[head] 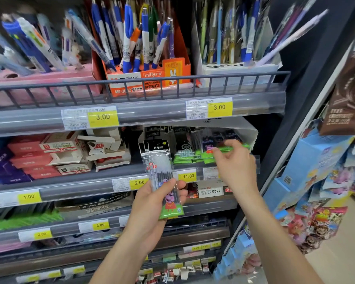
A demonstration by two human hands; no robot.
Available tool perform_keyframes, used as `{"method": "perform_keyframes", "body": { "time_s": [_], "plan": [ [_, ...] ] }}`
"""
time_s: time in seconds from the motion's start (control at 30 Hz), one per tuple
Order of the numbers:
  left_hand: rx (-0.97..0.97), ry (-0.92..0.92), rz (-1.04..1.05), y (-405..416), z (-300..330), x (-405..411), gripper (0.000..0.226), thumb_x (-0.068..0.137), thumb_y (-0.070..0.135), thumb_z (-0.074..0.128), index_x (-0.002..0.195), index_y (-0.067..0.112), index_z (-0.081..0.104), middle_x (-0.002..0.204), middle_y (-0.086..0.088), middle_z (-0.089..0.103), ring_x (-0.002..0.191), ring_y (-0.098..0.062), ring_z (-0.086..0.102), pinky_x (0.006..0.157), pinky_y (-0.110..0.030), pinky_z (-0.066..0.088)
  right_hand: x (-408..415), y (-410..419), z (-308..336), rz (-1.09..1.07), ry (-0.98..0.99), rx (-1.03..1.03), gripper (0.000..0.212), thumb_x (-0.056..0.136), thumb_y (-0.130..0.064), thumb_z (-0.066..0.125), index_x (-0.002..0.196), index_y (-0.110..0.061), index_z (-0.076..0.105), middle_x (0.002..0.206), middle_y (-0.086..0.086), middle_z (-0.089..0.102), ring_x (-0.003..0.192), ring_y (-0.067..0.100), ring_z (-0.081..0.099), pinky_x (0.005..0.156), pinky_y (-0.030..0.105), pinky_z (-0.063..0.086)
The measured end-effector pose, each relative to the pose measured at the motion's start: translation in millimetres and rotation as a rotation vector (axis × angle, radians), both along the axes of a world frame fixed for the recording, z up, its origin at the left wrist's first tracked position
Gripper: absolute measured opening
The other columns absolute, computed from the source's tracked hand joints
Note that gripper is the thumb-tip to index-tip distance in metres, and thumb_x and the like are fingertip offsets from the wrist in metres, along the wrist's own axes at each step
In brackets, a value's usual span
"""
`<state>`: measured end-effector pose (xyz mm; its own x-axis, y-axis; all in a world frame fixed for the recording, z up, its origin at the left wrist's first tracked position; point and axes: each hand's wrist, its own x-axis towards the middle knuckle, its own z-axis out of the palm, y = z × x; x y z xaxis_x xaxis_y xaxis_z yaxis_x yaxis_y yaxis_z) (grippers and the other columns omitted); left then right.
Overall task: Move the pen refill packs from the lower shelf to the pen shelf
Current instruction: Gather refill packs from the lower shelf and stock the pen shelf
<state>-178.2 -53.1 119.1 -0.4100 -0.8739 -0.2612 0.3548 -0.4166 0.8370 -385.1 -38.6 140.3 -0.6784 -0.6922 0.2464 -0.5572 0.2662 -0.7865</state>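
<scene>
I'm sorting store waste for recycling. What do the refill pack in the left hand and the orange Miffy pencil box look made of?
The refill pack held by the left hand looks like a clear, glossy plastic sleeve: the dark refills show through and it glints. A printed card insert seems likely. The orange Miffy pencil box looks like matte printed cardboard, with folded flat panels.

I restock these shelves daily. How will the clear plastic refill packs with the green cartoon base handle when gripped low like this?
The refill packs in the left hand probably stay fairly stiff, since they stand upright though held low. The glossy sleeves look slippery, so stacked packs may slide apart. Likely light.
</scene>
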Motion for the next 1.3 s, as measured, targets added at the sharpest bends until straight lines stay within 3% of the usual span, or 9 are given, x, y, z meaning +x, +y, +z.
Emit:
{"method": "perform_keyframes", "body": {
  "time_s": [0.1, 0.2, 0.3, 0.67, 0.8, 0.9, 1.03, 1.2, 1.3],
  "plan": [
    [-0.002, -0.003, 0.012, 0, -1, 6, 0.026, 0.099, 0.014, 0.068, 0.124, 0.009, 0.067, 0.108, -0.023, 0.079, 0.083, -0.025, 0.077, 0.070, -0.031, 0.063, 0, 16, -5, 0.029, 0.291, 0.017, 0.044, 0.098, -0.048, 0.058, 0.133, -0.021, 0.062, 0.114, 0.003, 0.064, 0.103, 0.026, 0.061, 0.090, 0.042, 0.046],
    [0.006, 0.000, 0.025, -1, -1, 10, 0.025, 0.100, 0.014, 0.067, 0.125, 0.008, 0.067, 0.108, -0.024, 0.079, 0.083, -0.026, 0.077, 0.070, -0.031, 0.063, -10, 27, -10, 0.219, 0.563, 0.050, 0.044, 0.095, -0.039, 0.067, 0.134, -0.019, 0.066, 0.128, 0.007, 0.058, 0.118, 0.030, 0.051, 0.098, 0.047, 0.046],
    [0.026, 0.000, 0.026, 1, 0, 9, 0.027, 0.100, 0.014, 0.066, 0.126, 0.008, 0.065, 0.107, -0.024, 0.079, 0.082, -0.027, 0.077, 0.069, -0.032, 0.063, -22, 18, -11, 0.279, 0.715, 0.073, 0.036, 0.090, -0.030, 0.075, 0.124, -0.018, 0.074, 0.120, 0.008, 0.068, 0.113, 0.036, 0.051, 0.095, 0.052, 0.048],
    [0.050, 0.018, -0.046, 6, 7, -1, 0.025, 0.107, 0.014, 0.055, 0.127, 0.002, 0.063, 0.107, -0.026, 0.079, 0.083, -0.028, 0.078, 0.069, -0.034, 0.065, -26, -28, -15, 0.266, 0.698, -0.121, 0.023, 0.080, -0.033, 0.086, 0.097, -0.018, 0.081, 0.089, 0.009, 0.073, 0.078, 0.035, 0.068, 0.075, 0.043, 0.052],
    [0.107, 0.113, -0.069, 9, 12, -1, 0.034, 0.110, 0.016, 0.041, 0.128, -0.004, 0.062, 0.111, -0.028, 0.077, 0.093, -0.033, 0.079, 0.072, -0.035, 0.066, -28, -21, -15, 0.284, 0.691, -0.161, 0.023, 0.087, -0.030, 0.080, 0.102, -0.012, 0.081, 0.097, 0.009, 0.074, 0.088, 0.036, 0.067, 0.081, 0.047, 0.054],
    [0.124, 0.162, -0.084, 7, 13, -2, 0.036, 0.109, 0.013, 0.038, 0.132, -0.005, 0.060, 0.117, -0.029, 0.076, 0.102, -0.036, 0.078, 0.075, -0.037, 0.066, -10, 0, -15, 0.247, 0.513, -0.243, 0.021, 0.095, -0.022, 0.070, 0.110, -0.009, 0.077, 0.100, 0.004, 0.069, 0.097, 0.024, 0.062, 0.084, 0.041, 0.051],
    [0.056, 0.099, -0.130, 3, 9, -6, 0.032, 0.105, 0.012, 0.053, 0.133, 0.000, 0.066, 0.125, -0.025, 0.074, 0.110, -0.034, 0.074, 0.084, -0.040, 0.062, 41, 38, -17, 0.355, -0.027, -0.235, 0.024, 0.096, -0.034, 0.066, 0.120, -0.031, 0.069, 0.087, -0.012, 0.064, 0.084, 0.005, 0.062, 0.071, 0.019, 0.048],
    [-0.019, 0.059, -0.119, 5, 4, -16, 0.027, 0.101, 0.011, 0.065, 0.127, 0.009, 0.071, 0.123, -0.019, 0.076, 0.104, -0.030, 0.076, 0.076, -0.035, 0.063, 69, 67, -28, 0.415, -0.402, -0.113, 0.049, 0.098, -0.032, 0.064, 0.144, -0.045, 0.051, 0.083, -0.008, 0.064, 0.065, 0.018, 0.063, 0.065, 0.045, 0.058],
    [-0.035, 0.005, -0.127, 9, 2, -23, 0.025, 0.099, 0.016, 0.070, 0.123, 0.011, 0.073, 0.121, -0.020, 0.077, 0.100, -0.031, 0.075, 0.079, -0.042, 0.060, 63, 74, -30, 0.387, -0.581, -0.164, 0.052, 0.099, -0.021, 0.064, 0.144, -0.043, 0.051, 0.086, -0.010, 0.069, 0.058, 0.015, 0.063, 0.054, 0.028, 0.054]
  ]
}}
